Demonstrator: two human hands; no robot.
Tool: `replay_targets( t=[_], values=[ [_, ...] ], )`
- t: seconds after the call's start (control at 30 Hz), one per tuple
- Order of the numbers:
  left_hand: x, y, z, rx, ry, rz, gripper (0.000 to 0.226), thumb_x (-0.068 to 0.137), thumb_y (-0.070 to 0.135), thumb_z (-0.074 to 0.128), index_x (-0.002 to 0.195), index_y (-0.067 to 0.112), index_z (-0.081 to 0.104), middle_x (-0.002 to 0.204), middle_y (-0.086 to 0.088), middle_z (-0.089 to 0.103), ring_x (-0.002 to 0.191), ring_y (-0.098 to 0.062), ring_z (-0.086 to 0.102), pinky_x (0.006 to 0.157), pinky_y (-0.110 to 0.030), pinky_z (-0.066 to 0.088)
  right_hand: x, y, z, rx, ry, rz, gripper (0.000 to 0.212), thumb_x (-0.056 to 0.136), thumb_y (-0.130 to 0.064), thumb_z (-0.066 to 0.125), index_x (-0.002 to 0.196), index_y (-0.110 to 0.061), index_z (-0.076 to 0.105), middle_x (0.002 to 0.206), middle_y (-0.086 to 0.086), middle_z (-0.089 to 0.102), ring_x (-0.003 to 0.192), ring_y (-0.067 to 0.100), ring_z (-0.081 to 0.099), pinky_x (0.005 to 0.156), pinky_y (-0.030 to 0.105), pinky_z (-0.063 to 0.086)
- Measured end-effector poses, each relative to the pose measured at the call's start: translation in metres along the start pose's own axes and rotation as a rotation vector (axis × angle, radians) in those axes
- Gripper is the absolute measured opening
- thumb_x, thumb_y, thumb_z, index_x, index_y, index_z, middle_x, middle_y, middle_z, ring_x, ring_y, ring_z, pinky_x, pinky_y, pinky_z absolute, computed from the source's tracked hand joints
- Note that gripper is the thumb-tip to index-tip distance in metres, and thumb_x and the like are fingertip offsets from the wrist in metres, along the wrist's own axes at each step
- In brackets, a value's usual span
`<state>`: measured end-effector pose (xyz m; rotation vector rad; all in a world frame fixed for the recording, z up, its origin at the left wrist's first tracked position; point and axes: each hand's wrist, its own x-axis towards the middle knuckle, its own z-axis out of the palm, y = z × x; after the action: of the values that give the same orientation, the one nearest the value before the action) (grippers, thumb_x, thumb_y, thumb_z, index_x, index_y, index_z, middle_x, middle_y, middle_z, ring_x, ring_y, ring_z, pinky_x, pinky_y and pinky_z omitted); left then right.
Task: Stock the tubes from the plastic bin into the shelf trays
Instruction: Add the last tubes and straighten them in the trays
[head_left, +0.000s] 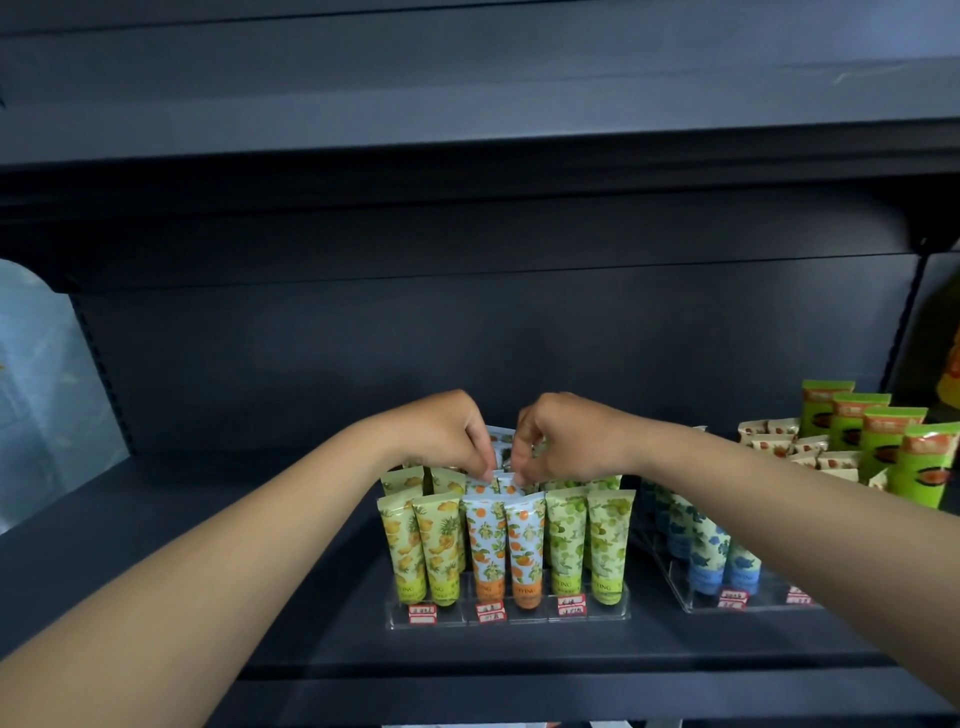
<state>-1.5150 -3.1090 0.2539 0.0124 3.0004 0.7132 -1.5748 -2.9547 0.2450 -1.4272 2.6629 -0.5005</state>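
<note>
Left hand (447, 436), right hand (561, 441) pinching orange tube (501, 452); green packets (878, 441) right.

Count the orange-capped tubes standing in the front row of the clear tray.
2, side by side in the middle section: one left, one right. More of that print stand behind, partly hidden by both hands.
</note>
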Motion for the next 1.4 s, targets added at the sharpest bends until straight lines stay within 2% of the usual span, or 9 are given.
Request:
replay_targets(
  t=[0.3, 0.47, 0.63, 0.7, 0.83, 0.97, 1.07, 1.2, 1.4],
  values=[
    [-0.0004, 0.0029, -0.0026, -0.009, -0.002, -0.008, 0.011, 0.078, 0.014, 0.073, 0.088, 0.014, 0.076, 0.064, 0.019, 0.063, 0.064, 0.005, 0.055, 0.062, -0.009, 0.039, 0.0006, 0.0043, -0.0047, 0.021, 0.035, -0.004, 0.008, 0.084, -0.023, 0.068, 0.087, -0.019, 0.074, 0.096, -0.006, 0.069, 0.093, 0.007, 0.060, 0.082, 0.023, 0.048],
    [0.0002, 0.0032, -0.0017, 0.007, -0.025, 0.002, 0.014, 0.077, 0.011, 0.074, 0.091, 0.011, 0.076, 0.064, 0.018, 0.063, 0.066, 0.002, 0.056, 0.069, -0.014, 0.043, -0.0003, 0.0062, -0.0029, 0.056, 0.013, -0.010, 0.007, 0.082, -0.020, 0.069, 0.082, -0.022, 0.075, 0.091, -0.008, 0.070, 0.083, -0.001, 0.060, 0.070, 0.011, 0.044],
    [0.0021, 0.0039, 0.0029, 0.060, -0.013, 0.007, 0.011, 0.076, 0.012, 0.075, 0.086, 0.015, 0.076, 0.046, 0.025, 0.056, 0.049, 0.011, 0.051, 0.052, -0.007, 0.034, 0.0004, 0.0059, 0.0029, 0.008, 0.021, -0.032, 0.006, 0.082, -0.020, 0.069, 0.082, -0.020, 0.075, 0.092, -0.007, 0.069, 0.085, 0.004, 0.060, 0.074, 0.018, 0.045],
    [0.0027, 0.0045, 0.0043, 0.091, 0.012, 0.017, 0.009, 0.075, 0.012, 0.074, 0.084, 0.016, 0.076, 0.046, 0.024, 0.055, 0.046, 0.012, 0.049, 0.048, -0.005, 0.032, 0.0001, 0.0047, 0.0034, -0.022, 0.024, -0.045, 0.006, 0.082, -0.021, 0.070, 0.084, -0.017, 0.075, 0.094, -0.007, 0.067, 0.088, 0.007, 0.059, 0.075, 0.019, 0.044],
    [0.0026, 0.0050, 0.0050, 0.116, 0.046, 0.033, 0.009, 0.075, 0.012, 0.074, 0.082, 0.017, 0.076, 0.045, 0.024, 0.053, 0.043, 0.012, 0.048, 0.046, -0.006, 0.032, -0.0010, 0.0047, 0.0023, -0.055, 0.043, -0.057, 0.008, 0.081, -0.021, 0.070, 0.085, -0.015, 0.074, 0.096, -0.004, 0.067, 0.093, 0.010, 0.058, 0.079, 0.023, 0.043],
    [0.0014, 0.0065, 0.0034, 0.097, 0.003, 0.024, 0.010, 0.076, 0.010, 0.073, 0.084, 0.014, 0.075, 0.040, 0.025, 0.051, 0.042, 0.013, 0.047, 0.044, -0.004, 0.030, -0.0010, 0.0053, 0.0020, -0.036, 0.020, -0.037, 0.007, 0.081, -0.022, 0.070, 0.083, -0.017, 0.075, 0.094, -0.003, 0.070, 0.092, 0.011, 0.062, 0.082, 0.028, 0.049],
    [0.0017, 0.0067, 0.0020, 0.084, -0.012, 0.015, 0.010, 0.075, 0.011, 0.074, 0.084, 0.015, 0.075, 0.041, 0.024, 0.052, 0.042, 0.012, 0.047, 0.042, -0.003, 0.029, -0.0012, 0.0056, 0.0002, -0.008, 0.019, -0.025, 0.006, 0.081, -0.023, 0.070, 0.082, -0.020, 0.075, 0.093, -0.005, 0.070, 0.090, 0.009, 0.061, 0.080, 0.027, 0.049],
    [0.0029, 0.0062, 0.0015, 0.081, -0.020, 0.003, 0.010, 0.074, 0.012, 0.075, 0.084, 0.016, 0.075, 0.044, 0.024, 0.054, 0.044, 0.011, 0.048, 0.046, -0.006, 0.031, -0.0014, 0.0053, -0.0005, 0.000, 0.003, -0.016, 0.005, 0.082, -0.023, 0.069, 0.081, -0.023, 0.074, 0.094, -0.006, 0.070, 0.091, 0.008, 0.060, 0.080, 0.025, 0.048],
    [0.0022, 0.0061, 0.0016, 0.069, -0.022, 0.000, 0.012, 0.075, 0.011, 0.075, 0.086, 0.013, 0.075, 0.057, 0.021, 0.060, 0.059, 0.003, 0.053, 0.062, -0.015, 0.041, -0.0002, 0.0067, 0.0006, 0.002, 0.011, 0.007, 0.012, 0.079, -0.027, 0.073, 0.089, -0.019, 0.075, 0.096, -0.007, 0.069, 0.093, 0.008, 0.059, 0.079, 0.023, 0.047]
  ],
)
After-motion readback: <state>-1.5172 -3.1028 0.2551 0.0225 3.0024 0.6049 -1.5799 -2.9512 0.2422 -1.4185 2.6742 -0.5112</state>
